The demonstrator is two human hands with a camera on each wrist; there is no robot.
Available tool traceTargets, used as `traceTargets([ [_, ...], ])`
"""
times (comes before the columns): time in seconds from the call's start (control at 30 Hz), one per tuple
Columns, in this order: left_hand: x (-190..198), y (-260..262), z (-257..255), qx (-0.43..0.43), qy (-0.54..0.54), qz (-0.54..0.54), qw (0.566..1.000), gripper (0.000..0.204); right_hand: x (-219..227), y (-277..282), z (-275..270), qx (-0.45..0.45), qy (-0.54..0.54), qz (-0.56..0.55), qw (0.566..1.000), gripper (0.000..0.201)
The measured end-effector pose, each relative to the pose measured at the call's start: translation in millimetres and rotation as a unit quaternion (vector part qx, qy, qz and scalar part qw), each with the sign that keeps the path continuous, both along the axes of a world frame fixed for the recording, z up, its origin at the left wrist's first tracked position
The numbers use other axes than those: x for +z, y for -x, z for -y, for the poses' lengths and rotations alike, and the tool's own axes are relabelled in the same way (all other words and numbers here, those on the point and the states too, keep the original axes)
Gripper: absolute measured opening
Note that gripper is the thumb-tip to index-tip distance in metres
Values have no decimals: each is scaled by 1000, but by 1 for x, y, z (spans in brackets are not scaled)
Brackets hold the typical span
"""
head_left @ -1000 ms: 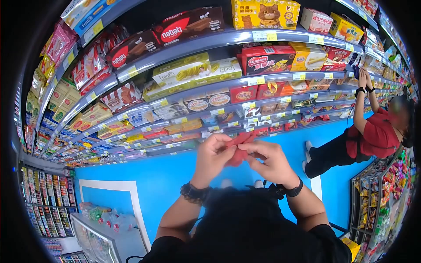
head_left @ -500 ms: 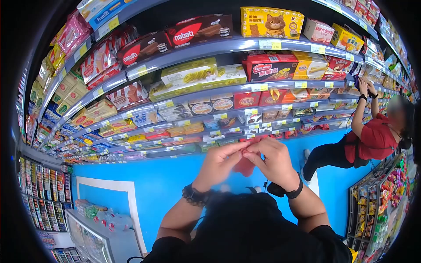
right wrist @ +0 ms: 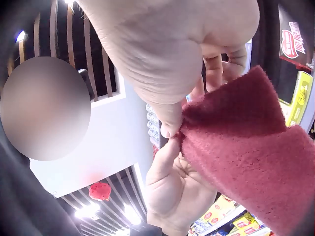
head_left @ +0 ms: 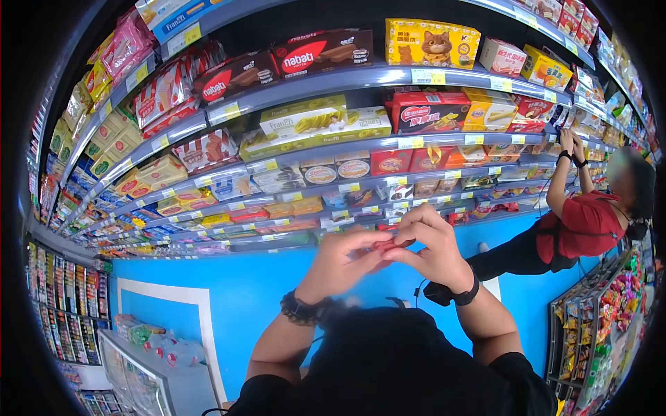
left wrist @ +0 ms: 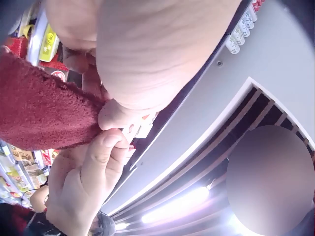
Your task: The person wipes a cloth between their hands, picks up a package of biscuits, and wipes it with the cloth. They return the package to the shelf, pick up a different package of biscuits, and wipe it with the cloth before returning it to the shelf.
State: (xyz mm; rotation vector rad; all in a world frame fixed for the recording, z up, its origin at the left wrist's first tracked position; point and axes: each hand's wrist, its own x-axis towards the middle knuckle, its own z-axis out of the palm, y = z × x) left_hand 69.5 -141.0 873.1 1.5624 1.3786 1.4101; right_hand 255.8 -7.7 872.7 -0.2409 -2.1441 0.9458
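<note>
A dark red, fuzzy cloth [right wrist: 251,152] is held up between both hands in front of the body. My left hand [head_left: 338,260] pinches its edge with thumb and fingers, and my right hand [head_left: 436,249] pinches it right alongside. From above, only a thin strip of the cloth [head_left: 390,245] shows between the fingers. The left wrist view has the thumb tips of both hands meeting at a gathered corner of the cloth [left wrist: 47,108]. In the right wrist view the fabric spreads away from the pinch with a fold across it.
Shelves of boxed snacks [head_left: 326,132] curve across the front. A person in a red shirt [head_left: 590,218] reaches to the shelf at right. A snack rack [head_left: 590,326] stands at lower right, a glass-topped freezer [head_left: 149,378] with bottles at lower left. The floor [head_left: 257,291] is blue.
The cloth hung wider below the fingers before; now just a narrow strip shows from above. The right hand's fingers have risen and arched. The person at right has shifted slightly.
</note>
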Motion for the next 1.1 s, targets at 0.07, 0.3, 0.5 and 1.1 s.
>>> traceTargets([
  [0.07,-6,4,2,-2,-19,8,1000,30,1,0,2,-5,33,-4,999,33],
  [0.3,-4,13,15,31,21,128,991,30,-26,-14,-17,118,141,113,976,27],
  [0.5,-4,27,24,85,46,95,991,32,-22,-13,-8,83,201,11,976,20],
  [1.1,-97,-4,2,-152,124,384,902,53,-1,19,0,174,561,-95,804,28],
])
